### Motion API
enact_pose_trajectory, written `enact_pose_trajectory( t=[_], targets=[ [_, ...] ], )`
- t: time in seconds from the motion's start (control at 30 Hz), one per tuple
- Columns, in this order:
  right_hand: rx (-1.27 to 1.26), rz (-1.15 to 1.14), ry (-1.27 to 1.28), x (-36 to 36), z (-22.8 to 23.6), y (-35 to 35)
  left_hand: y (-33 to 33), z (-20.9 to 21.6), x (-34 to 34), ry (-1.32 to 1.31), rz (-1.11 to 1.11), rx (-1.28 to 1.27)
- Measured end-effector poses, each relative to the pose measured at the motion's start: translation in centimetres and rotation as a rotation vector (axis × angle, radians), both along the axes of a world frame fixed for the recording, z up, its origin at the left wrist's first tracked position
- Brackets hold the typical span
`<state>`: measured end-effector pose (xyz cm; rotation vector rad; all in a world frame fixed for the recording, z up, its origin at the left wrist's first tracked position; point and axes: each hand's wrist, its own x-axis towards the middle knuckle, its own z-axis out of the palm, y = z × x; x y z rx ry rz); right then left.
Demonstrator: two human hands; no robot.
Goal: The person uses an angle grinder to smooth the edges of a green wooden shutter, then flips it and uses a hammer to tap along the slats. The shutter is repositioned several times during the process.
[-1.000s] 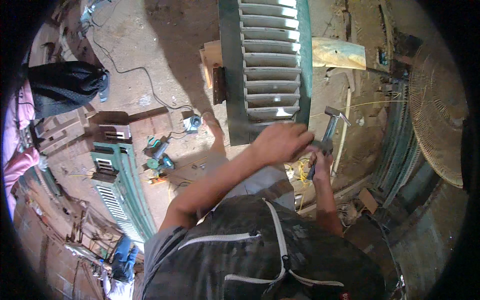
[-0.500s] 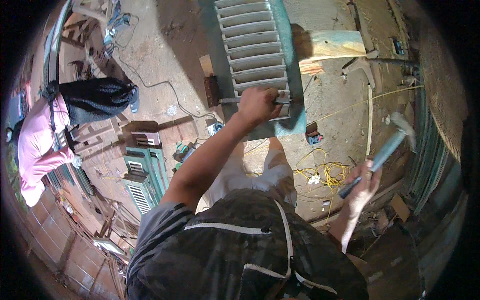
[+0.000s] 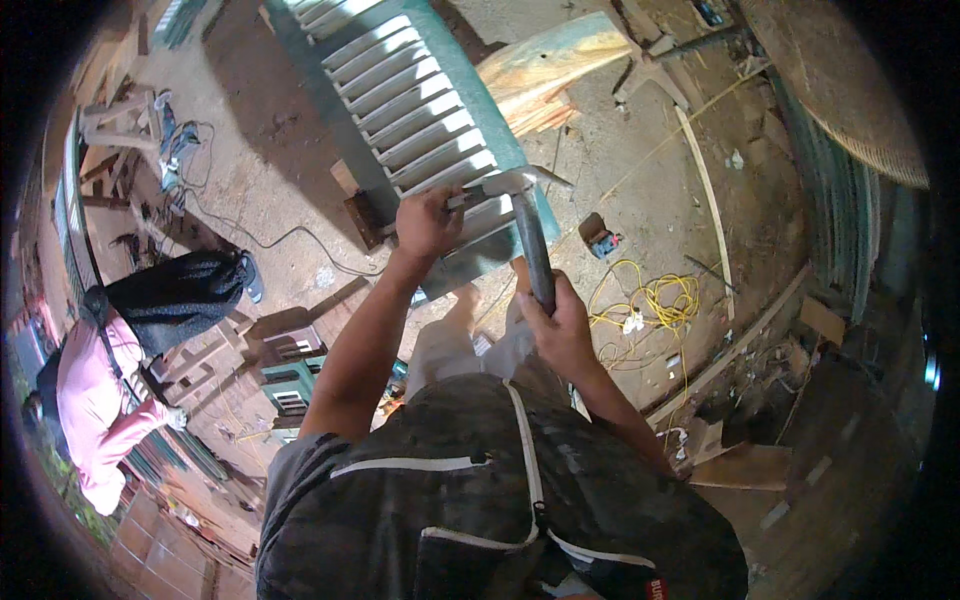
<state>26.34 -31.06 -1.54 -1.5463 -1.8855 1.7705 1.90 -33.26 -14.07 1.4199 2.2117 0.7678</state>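
Note:
A green louvered shutter (image 3: 497, 135) with pale slats lies in front of me, slanting away to the upper left. My left hand (image 3: 428, 224) is closed over its near end, gripping a narrow chisel-like tool (image 3: 457, 201), mostly hidden by the fist. My right hand (image 3: 562, 325) wraps round the lower handle of a claw hammer (image 3: 534, 240). The hammer's head is at the tool's end, just right of my left fist; whether they touch I cannot tell. A small brown wood block (image 3: 362, 222) sits against the shutter's left side.
A pale plank (image 3: 555, 62) lies beyond the shutter. Coiled yellow cord (image 3: 665, 300) and a small dark-and-red tool (image 3: 603, 243) lie on the floor at right. A person in pink (image 3: 100, 375) bends at far left. Stacked green panels (image 3: 835, 200) stand far right.
My right hand has swung the hammer from the right in to the tool by my left fist. My view has turned, so the shutter now slants leftward. My left hand keeps its grip.

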Motion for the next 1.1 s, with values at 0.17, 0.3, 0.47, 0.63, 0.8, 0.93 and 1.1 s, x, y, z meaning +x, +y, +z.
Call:
enact_pose_trajectory(
  t=[0.17,0.3,0.47,0.63,0.8,0.93,1.1],
  targets=[
    [0.268,-0.446,0.178,2.4,9.3,6.8,-1.5,-1.4,-0.8,0.041,0.026,0.074],
    [0.559,-0.969,0.458,2.9,14.1,11.2,-1.8,-2.4,-1.6,0.019,0.046,0.1],
    [0.134,-0.139,-0.033,0.6,-0.6,-0.1,-0.1,-4.6,-0.6,0.095,-0.025,0.114],
    [0.245,-0.563,0.42,6.9,10.4,10.3,-1.8,-3.8,-1.7,0.053,0.07,0.035],
    [0.629,-0.565,0.25,3.2,6.9,6.2,0.0,-4.0,-1.0,0.062,0.017,0.146],
    [0.056,-0.281,0.013,-0.8,0.1,2.0,-2.7,-3.8,-1.0,0.091,0.008,-0.056],
    [0.181,-0.707,0.236,4.2,10.6,9.8,-3.0,-2.2,-2.3,0.081,0.098,0.03]
  ],
)
